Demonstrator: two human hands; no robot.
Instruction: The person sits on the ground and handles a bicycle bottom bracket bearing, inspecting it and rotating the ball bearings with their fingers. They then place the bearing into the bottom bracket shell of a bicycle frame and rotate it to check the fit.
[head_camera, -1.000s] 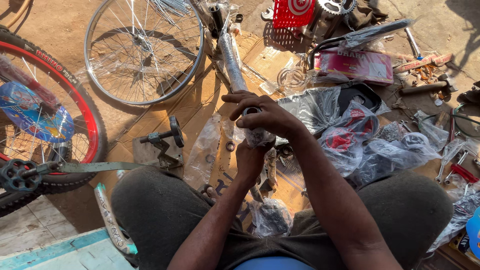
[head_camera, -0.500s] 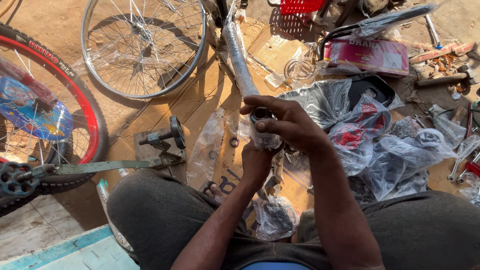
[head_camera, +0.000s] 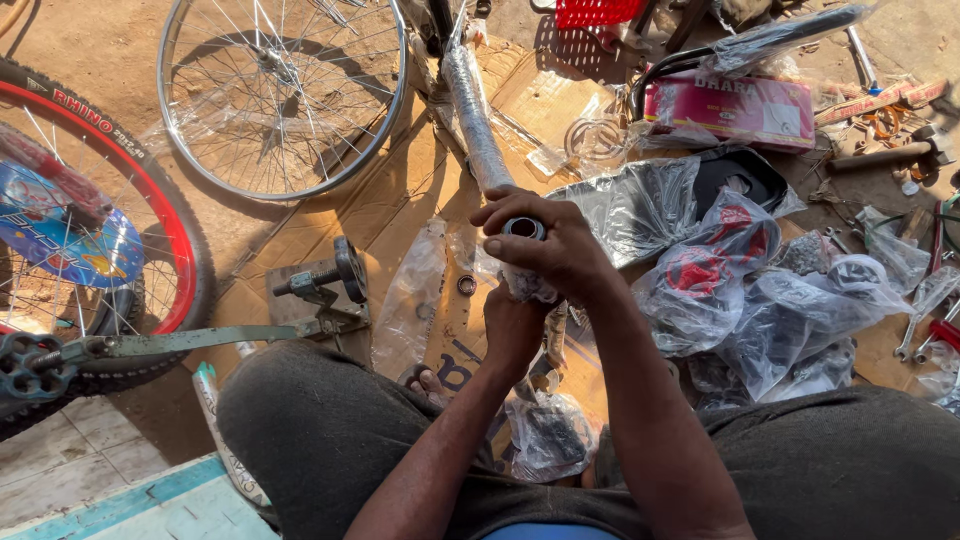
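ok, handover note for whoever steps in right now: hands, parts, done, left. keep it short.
Right hand: on top of the plastic-wrapped frame tube, fingers around a dark ring-shaped part at the tube's open end.
Left hand: grips the same tube from below, steadying it.
Parts: tube end stands between the knees over the cardboard; a small ring lies on a clear bag just left of the hands; bagged parts to the right; bare spoked wheel top left.
Done: ring part sits at the tube mouth.
Left: cannot tell whether it is fully seated; tube wrap is on.
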